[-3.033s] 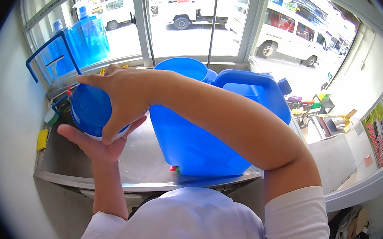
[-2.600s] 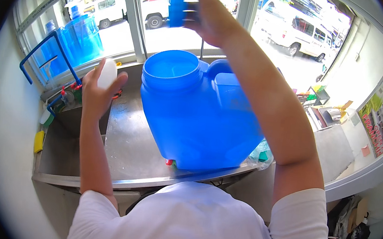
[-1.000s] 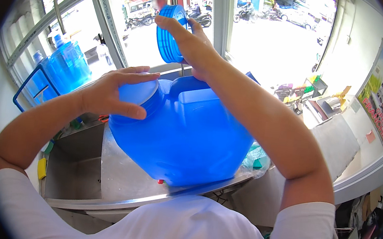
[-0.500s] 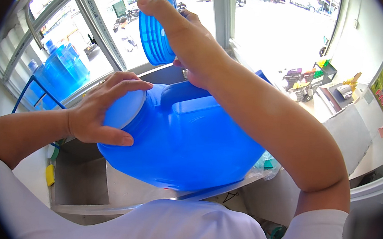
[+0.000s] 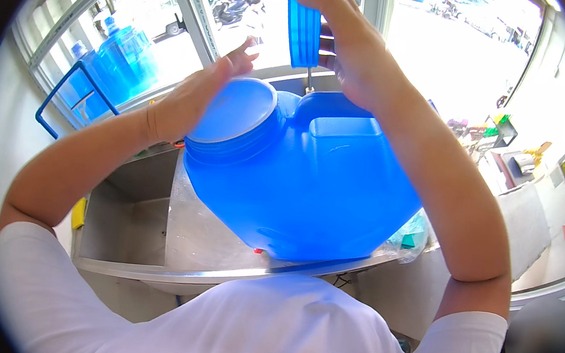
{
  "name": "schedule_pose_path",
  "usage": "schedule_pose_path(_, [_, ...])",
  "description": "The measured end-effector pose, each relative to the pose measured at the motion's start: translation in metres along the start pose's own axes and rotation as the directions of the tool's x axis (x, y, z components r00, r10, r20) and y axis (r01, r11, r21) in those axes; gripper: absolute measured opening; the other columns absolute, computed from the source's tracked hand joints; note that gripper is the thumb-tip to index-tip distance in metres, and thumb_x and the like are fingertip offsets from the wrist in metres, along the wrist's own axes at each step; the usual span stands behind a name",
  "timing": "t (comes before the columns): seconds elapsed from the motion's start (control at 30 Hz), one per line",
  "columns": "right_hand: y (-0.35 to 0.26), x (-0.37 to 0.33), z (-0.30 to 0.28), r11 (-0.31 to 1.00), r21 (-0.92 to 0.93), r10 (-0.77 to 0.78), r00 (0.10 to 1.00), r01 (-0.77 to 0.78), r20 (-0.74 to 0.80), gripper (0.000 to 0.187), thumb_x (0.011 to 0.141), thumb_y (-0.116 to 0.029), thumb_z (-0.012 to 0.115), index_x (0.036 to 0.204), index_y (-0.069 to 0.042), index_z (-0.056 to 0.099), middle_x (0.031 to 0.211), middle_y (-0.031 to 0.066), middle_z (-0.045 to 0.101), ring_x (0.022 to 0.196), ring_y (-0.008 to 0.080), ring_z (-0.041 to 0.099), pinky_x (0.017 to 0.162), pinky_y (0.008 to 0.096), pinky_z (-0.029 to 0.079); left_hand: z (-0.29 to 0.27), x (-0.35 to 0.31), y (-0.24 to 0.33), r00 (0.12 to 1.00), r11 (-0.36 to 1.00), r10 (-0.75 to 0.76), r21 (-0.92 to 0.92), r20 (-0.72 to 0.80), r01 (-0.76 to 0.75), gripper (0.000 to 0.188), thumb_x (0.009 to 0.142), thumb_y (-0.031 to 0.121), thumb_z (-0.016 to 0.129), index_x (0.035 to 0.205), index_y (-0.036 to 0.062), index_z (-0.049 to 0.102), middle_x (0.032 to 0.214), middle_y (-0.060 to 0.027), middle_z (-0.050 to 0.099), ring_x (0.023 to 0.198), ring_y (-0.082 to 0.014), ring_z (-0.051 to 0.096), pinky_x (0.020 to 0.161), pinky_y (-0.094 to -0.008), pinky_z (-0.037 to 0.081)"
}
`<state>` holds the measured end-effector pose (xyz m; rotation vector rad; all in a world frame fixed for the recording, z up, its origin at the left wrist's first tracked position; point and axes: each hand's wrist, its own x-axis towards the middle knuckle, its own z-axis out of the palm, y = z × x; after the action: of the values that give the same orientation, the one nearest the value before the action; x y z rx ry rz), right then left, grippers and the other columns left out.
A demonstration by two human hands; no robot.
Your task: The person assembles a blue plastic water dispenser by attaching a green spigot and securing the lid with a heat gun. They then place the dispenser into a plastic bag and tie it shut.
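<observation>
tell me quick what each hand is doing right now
Left hand: open, palm flat against the white inner seal in the mouth of the blue jug.
Right hand: closed on the blue ribbed cap, raised above the jug.

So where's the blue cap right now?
The blue cap is at the top centre of the head view, held up in the right hand, above the big blue jug and in front of the window.

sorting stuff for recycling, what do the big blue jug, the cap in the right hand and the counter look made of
Jug: likely translucent blue plastic; light glows through its walls and the handle looks moulded in.
Cap, held in the right hand: probably the same blue plastic, with ribbed sides.
Counter: looks like stainless steel, a grey brushed sheen with folded edges and a sunken basin.
</observation>
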<state>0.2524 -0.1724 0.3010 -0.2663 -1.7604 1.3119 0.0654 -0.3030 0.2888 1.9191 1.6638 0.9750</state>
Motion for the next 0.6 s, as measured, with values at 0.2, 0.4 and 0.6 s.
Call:
schedule_pose_path(0.2, [-0.032,-0.011,0.016,0.743,-0.607,0.112,0.843,0.28,0.526,0.114,0.056,-0.063,0.081,0.151,-0.016,0.04,0.132,0.0245,0.059,0.116,0.0399,0.061,0.099,0.0411,0.05,0.024,-0.021,-0.016,0.71,0.811,0.059,-0.381,-0.701,-0.444,0.093,0.091,0.079,0.013,0.157,0.0136,0.017,0.159,-0.0215,0.024,0.148,-0.0354,0.023,0.121,-0.0519,0.009])
schedule_pose_path(0.4, [-0.052,0.013,0.059,0.48,-0.769,0.506,0.582,0.423,0.636,0.117,0.051,-0.057,0.086,0.152,-0.02,0.039,0.136,0.0193,0.058,0.118,0.0361,0.061,0.101,0.0416,0.05,0.063,-0.06,-0.035,0.668,0.84,0.165,-0.252,-0.726,-0.481,0.093,0.092,0.074,0.037,0.157,0.0101,0.018,0.157,-0.0196,0.028,0.144,-0.0349,0.031,0.117,-0.0459,0.026])
schedule_pose_path(0.6, [-0.061,0.023,0.07,0.407,-0.771,0.593,0.5,0.49,0.631,0.126,0.048,-0.069,0.085,0.152,-0.017,0.036,0.138,0.0194,0.056,0.124,0.0374,0.057,0.103,0.0448,0.048,0.07,-0.085,-0.042,0.812,0.96,0.234,-0.005,-0.535,-0.28,0.123,0.075,0.072,0.07,0.157,0.0048,0.007,0.153,-0.0267,0.03,0.141,-0.0398,0.035,0.111,-0.0473,0.037])
